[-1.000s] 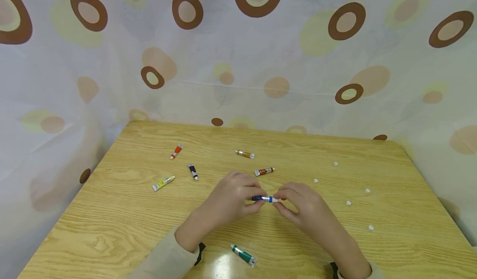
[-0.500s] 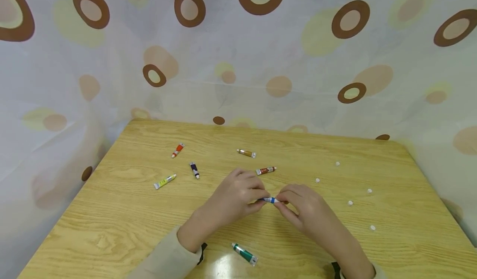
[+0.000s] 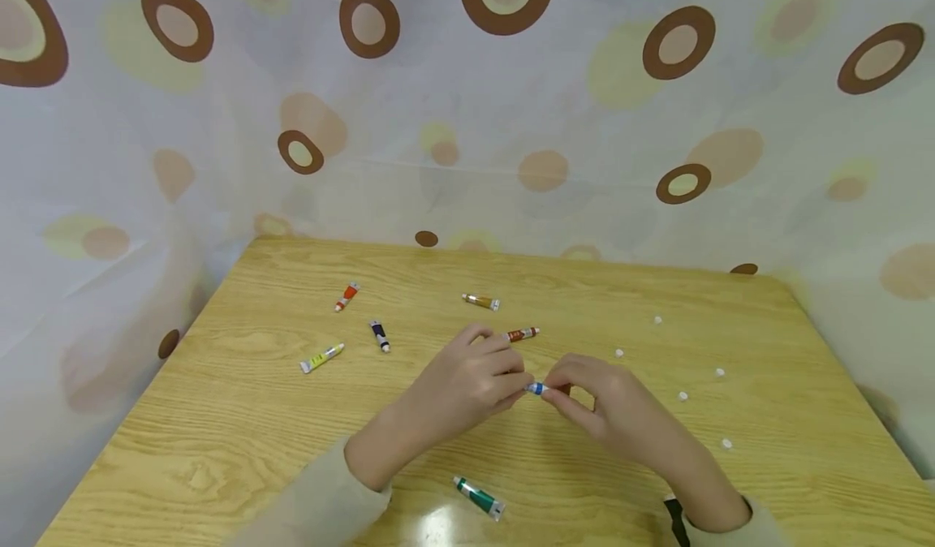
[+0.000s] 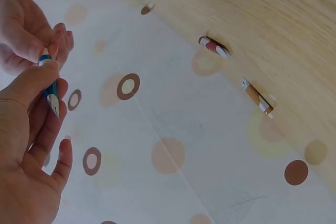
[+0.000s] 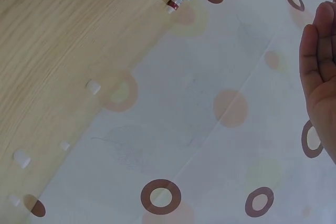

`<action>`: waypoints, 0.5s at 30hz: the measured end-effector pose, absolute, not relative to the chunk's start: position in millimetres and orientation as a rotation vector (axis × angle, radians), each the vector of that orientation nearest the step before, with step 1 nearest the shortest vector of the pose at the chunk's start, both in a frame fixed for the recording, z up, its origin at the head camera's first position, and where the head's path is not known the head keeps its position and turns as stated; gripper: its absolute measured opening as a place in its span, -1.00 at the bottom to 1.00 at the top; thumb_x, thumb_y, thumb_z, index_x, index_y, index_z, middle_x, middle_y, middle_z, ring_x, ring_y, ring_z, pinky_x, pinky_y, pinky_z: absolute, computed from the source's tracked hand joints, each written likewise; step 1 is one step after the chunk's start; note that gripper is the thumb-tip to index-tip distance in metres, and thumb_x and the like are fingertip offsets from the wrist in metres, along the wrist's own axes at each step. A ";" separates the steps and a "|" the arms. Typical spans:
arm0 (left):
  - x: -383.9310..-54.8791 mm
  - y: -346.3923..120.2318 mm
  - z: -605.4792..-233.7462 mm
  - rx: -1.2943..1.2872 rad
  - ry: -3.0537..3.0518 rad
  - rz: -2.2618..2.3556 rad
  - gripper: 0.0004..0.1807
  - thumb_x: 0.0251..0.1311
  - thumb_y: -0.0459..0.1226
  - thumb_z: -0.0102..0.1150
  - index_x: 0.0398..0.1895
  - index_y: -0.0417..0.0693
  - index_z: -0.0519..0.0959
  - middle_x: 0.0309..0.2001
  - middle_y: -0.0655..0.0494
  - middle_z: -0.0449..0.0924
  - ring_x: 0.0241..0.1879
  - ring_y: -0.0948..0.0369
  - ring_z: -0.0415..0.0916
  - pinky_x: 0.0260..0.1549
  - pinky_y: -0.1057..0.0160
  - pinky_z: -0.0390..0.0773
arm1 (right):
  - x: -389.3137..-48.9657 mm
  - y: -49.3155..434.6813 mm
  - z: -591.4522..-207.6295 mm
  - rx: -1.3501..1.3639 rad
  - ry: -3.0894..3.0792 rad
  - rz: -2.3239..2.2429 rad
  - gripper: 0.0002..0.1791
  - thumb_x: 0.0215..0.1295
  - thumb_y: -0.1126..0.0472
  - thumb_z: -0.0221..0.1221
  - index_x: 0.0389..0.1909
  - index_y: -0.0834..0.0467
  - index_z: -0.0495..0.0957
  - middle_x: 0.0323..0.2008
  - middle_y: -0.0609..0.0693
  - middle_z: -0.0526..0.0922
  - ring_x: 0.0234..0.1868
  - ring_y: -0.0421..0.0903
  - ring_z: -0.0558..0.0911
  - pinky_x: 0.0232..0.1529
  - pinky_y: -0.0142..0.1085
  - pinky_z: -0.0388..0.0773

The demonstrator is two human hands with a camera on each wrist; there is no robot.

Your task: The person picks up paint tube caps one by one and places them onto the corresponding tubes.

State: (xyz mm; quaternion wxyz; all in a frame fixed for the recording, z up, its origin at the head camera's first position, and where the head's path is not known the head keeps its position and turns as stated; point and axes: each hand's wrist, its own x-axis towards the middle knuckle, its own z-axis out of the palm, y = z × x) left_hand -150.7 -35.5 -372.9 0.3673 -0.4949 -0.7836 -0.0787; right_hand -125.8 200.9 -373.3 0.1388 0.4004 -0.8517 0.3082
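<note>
A small blue paint tube is held level between both hands, over the middle of the table. My left hand pinches its body between thumb and fingers, covering most of it in the head view. In the left wrist view, more of the blue tube shows, its crimped end pointing down. My right hand pinches the tube's white cap end between thumb and fingertips; whether the cap is loose is hidden. A brown-red paint tube lies just beyond the left hand, partly covered by it.
Around the hands lie paint tubes: green, ochre, red, dark purple and yellow. Several small white caps, one of them a near cap, lie on the wooden table at right. A patterned curtain hangs behind.
The left hand has shifted slightly right and its fingers cover more of the blue tube, close to the cap end. The right hand still pinches that end, its wrist turned a little.
</note>
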 end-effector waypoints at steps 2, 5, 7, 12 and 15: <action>-151.6 -35.3 -369.4 -1.282 -2.012 -0.203 -0.96 0.13 -0.19 0.53 -0.38 0.14 0.81 -0.38 0.37 0.71 -0.23 0.34 0.60 -0.04 0.33 0.55 | -127.0 202.0 -370.7 1.155 -2.478 0.914 -0.77 0.28 0.42 0.33 -0.28 -0.01 0.64 -0.36 -0.24 0.66 -0.33 -0.43 0.55 -0.31 -0.52 0.55; -153.6 -34.6 -364.7 -1.282 -2.070 -0.259 -0.95 0.13 -0.19 0.53 -0.37 0.12 0.81 -0.36 0.34 0.73 -0.21 0.31 0.65 -0.04 0.31 0.56 | -130.2 201.5 -367.3 1.137 -2.478 0.920 -0.76 0.25 0.44 0.34 -0.30 -0.01 0.64 -0.37 -0.25 0.66 -0.34 -0.42 0.57 -0.30 -0.50 0.57; -154.7 -34.0 -361.6 -1.266 -2.139 -0.303 -0.94 0.13 -0.17 0.52 -0.37 0.12 0.81 -0.32 0.30 0.74 -0.17 0.29 0.67 -0.01 0.28 0.55 | -132.3 200.2 -365.6 1.122 -2.472 0.892 -0.75 0.22 0.44 0.36 -0.32 0.00 0.64 -0.38 -0.25 0.66 -0.34 -0.41 0.57 -0.31 -0.49 0.58; -155.5 -33.4 -357.0 -1.219 -2.275 -0.301 -0.92 0.12 -0.14 0.51 -0.35 0.13 0.81 -0.25 0.26 0.72 -0.13 0.26 0.67 0.02 0.23 0.58 | -136.5 196.9 -364.6 1.105 -2.483 0.782 -0.81 0.19 0.41 0.39 -0.34 0.05 0.66 -0.39 -0.23 0.65 -0.36 -0.40 0.57 -0.35 -0.50 0.58; -156.1 -33.5 -355.4 -1.201 -2.324 -0.270 -0.90 0.12 -0.11 0.52 -0.34 0.14 0.81 -0.23 0.25 0.74 -0.13 0.27 0.67 0.02 0.21 0.60 | -137.9 197.2 -365.7 1.094 -2.476 0.732 -0.82 0.16 0.38 0.43 -0.36 0.05 0.66 -0.40 -0.22 0.66 -0.37 -0.39 0.59 -0.35 -0.50 0.59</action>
